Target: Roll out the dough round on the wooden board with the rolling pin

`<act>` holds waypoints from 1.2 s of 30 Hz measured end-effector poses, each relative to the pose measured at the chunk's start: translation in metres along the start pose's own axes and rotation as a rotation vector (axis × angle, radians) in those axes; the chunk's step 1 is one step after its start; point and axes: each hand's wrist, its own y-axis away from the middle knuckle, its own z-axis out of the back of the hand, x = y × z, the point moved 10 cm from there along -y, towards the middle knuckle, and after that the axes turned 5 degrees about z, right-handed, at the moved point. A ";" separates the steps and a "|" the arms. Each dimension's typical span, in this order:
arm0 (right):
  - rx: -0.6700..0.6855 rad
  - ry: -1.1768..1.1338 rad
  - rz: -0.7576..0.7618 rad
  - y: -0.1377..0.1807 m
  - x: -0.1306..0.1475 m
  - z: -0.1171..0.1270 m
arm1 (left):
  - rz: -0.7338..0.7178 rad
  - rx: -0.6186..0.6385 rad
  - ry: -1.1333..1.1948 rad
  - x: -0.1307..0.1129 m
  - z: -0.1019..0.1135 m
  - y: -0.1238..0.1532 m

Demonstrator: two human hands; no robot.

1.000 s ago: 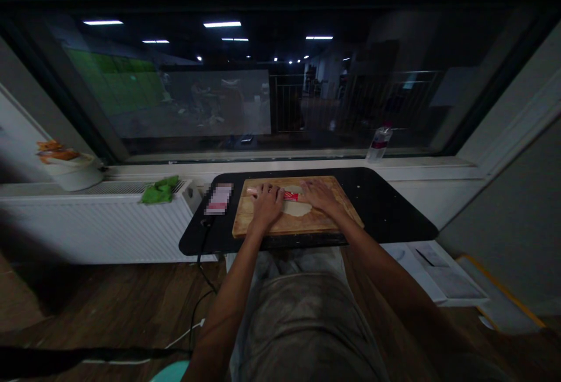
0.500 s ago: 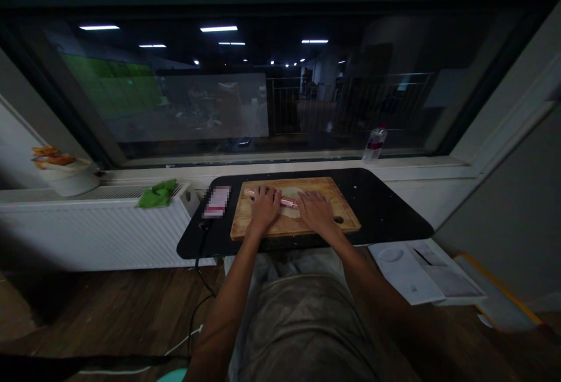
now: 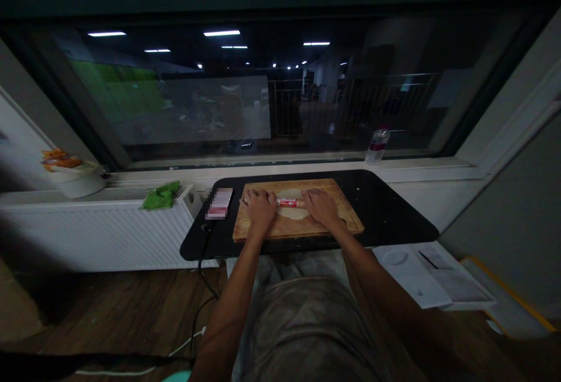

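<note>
A wooden rolling pin (image 3: 288,202) with a red and white label lies crosswise over a flat, pale, roundish sheet of dough (image 3: 293,214). My left hand (image 3: 261,209) is closed over the pin's left part, and my right hand (image 3: 322,205) over its right part. Between the two hands the labelled middle of the pin shows. The dough rests on a wooden cutting board (image 3: 280,230), its edges partly covered by my hands and the pin.
The board sits on a black table (image 3: 394,221) below a window. At left are a phone (image 3: 220,204), a black cable, a radiator (image 3: 109,233) with a green cloth (image 3: 161,195), and a white pot (image 3: 79,179). A bottle (image 3: 377,145) stands on the sill; a white box (image 3: 433,277) is at right.
The rolling pin has turned from a slant to nearly level across the dough. My right hand has shifted slightly, now covering most of the board's dark hole. More dough shows below the pin.
</note>
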 end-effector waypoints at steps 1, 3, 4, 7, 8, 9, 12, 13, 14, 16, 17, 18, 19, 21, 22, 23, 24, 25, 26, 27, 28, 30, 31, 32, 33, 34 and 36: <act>-0.002 -0.010 -0.031 0.000 -0.003 0.001 | 0.012 -0.004 -0.008 0.002 0.000 0.000; -0.012 -0.036 -0.094 0.001 -0.009 0.001 | 0.037 -0.013 -0.014 0.005 -0.001 0.000; -0.019 -0.049 -0.122 0.001 -0.012 0.002 | 0.052 -0.018 -0.011 0.007 -0.001 -0.001; -0.043 -0.082 -0.159 0.002 -0.018 0.002 | 0.093 -0.047 0.012 0.014 0.003 -0.002; -0.053 -0.090 -0.157 0.002 -0.019 0.003 | 0.104 -0.053 0.023 0.016 0.004 -0.003; -0.061 -0.097 -0.150 0.002 -0.019 0.003 | 0.110 -0.054 0.034 0.018 0.005 -0.004; -0.079 -0.122 -0.133 0.001 -0.020 0.002 | 0.097 -0.023 0.062 0.019 0.004 -0.006; -0.079 -0.137 -0.126 0.001 -0.021 0.000 | 0.084 -0.010 0.068 0.019 0.003 -0.006; -0.078 -0.159 -0.114 0.000 -0.021 -0.002 | 0.070 0.001 0.074 0.019 0.002 -0.007; -0.089 -0.236 -0.089 -0.002 -0.023 -0.006 | 0.038 0.014 0.090 0.017 0.001 -0.008; -0.106 -0.290 -0.084 -0.003 -0.025 -0.007 | 0.018 0.016 0.101 0.016 0.000 -0.009; -0.130 -0.351 -0.088 -0.004 -0.029 -0.007 | -0.005 0.015 0.114 0.015 0.000 -0.010; -0.157 -0.415 -0.098 -0.004 -0.033 -0.007 | -0.029 0.012 0.127 0.013 -0.001 -0.010; -0.204 -0.526 -0.132 -0.004 -0.041 -0.008 | -0.065 0.001 0.151 0.011 -0.001 -0.011; -0.223 -0.567 -0.151 -0.004 -0.045 -0.008 | -0.071 -0.004 0.162 0.011 -0.001 -0.011; -0.239 -0.598 -0.167 -0.004 -0.048 -0.008 | -0.069 -0.009 0.173 0.012 -0.001 -0.012; -0.252 -0.620 -0.181 -0.003 -0.051 -0.008 | -0.063 -0.011 0.184 0.013 -0.001 -0.013; -0.266 -0.631 -0.194 -0.003 -0.053 -0.008 | -0.058 -0.009 0.197 0.014 -0.001 -0.013; -0.281 -0.633 -0.205 -0.002 -0.055 -0.007 | -0.055 -0.005 0.212 0.014 -0.001 -0.013; -0.299 -0.630 -0.215 -0.001 -0.057 -0.005 | -0.057 -0.001 0.228 0.014 -0.001 -0.014; -0.319 -0.624 -0.224 0.000 -0.059 -0.003 | -0.060 0.001 0.245 0.014 -0.001 -0.014; -0.358 -0.615 -0.243 0.002 -0.063 0.001 | -0.074 -0.002 0.274 0.013 0.000 -0.013; -0.371 -0.613 -0.250 0.003 -0.064 0.002 | -0.085 -0.004 0.280 0.012 0.001 -0.013; -0.371 -0.607 -0.254 0.004 -0.064 0.003 | -0.095 -0.005 0.277 0.011 0.001 -0.013; -0.359 -0.594 -0.255 0.004 -0.063 0.003 | -0.106 -0.002 0.265 0.010 0.000 -0.012; -0.333 -0.568 -0.255 0.004 -0.060 0.003 | -0.114 0.004 0.246 0.008 -0.001 -0.011; -0.251 -0.465 -0.263 0.003 -0.055 0.001 | -0.116 0.020 0.200 0.006 -0.003 -0.010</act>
